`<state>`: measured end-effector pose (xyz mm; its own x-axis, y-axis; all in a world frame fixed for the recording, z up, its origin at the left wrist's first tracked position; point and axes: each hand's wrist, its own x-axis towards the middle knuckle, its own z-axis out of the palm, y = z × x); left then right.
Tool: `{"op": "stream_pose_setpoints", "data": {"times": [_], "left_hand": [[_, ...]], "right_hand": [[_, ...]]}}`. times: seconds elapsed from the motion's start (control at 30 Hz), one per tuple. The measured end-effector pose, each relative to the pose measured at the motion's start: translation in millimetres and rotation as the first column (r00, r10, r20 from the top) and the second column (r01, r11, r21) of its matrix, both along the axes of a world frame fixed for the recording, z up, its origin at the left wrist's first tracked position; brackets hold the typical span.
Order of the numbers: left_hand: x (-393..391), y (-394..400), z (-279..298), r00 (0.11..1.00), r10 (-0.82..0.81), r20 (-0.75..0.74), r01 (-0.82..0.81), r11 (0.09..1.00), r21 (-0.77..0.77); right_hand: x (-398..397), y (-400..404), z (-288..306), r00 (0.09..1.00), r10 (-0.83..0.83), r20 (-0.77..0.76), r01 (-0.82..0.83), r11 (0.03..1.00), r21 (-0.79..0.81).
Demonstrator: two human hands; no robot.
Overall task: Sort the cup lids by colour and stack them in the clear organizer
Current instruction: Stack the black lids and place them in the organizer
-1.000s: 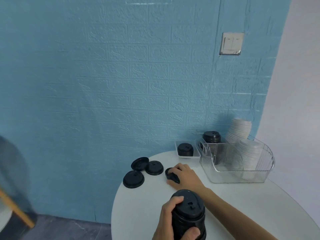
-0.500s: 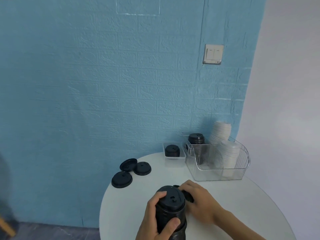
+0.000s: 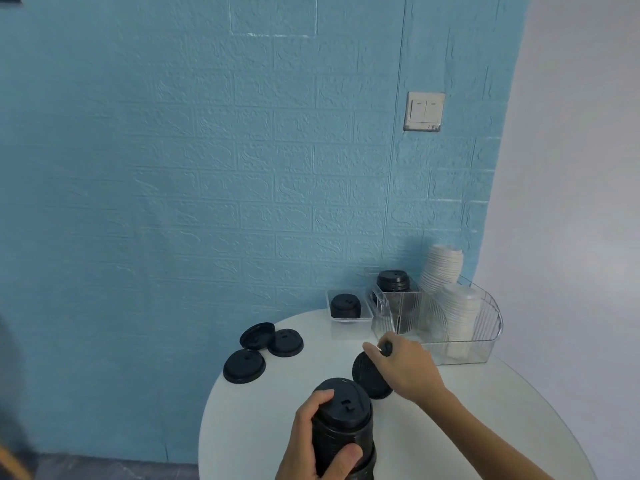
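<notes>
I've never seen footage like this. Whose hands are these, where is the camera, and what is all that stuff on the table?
There is no machine here: a person wears a wide-angle camera on the head, so you look down at their own two hands. The left hand grips a tall stack of black lids. The right hand holds a single black lid, tilted on edge just beside that stack. On the round white table three more black lids lie loose to the left. Near the wall, a small tray holds a short black stack, and the clear organizer holds black lids in one section and white lids in another.
</notes>
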<state>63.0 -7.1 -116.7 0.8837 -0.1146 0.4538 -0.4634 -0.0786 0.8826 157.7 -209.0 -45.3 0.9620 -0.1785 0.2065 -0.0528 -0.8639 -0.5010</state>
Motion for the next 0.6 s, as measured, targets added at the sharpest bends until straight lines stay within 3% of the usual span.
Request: {"op": "stream_pose_setpoints", "data": {"times": [0.07,0.13,0.3,0.6], "left_hand": [[0,0,1,1.0,0.001,0.01,-0.001,1.0,-0.015],[-1,0,3,0.999,0.023,0.027,-0.022,1.0,-0.016],[-2,-3,2,0.997,0.049,0.051,-0.048,0.998,-0.027],[4,-3,-2,0.997,0.055,0.062,-0.055,0.998,-0.011]], "right_hand": [[-2,3,-1,0.993,0.006,0.121,0.015,0.986,-0.167],[-1,7,-5,0.985,0.086,0.147,-0.042,0.96,-0.277],[16,13,-34,0.988,0.142,-0.058,-0.153,0.89,-0.43],[21,19,-50,0.985,0.146,-0.09,-0.171,0.877,-0.45]]}}
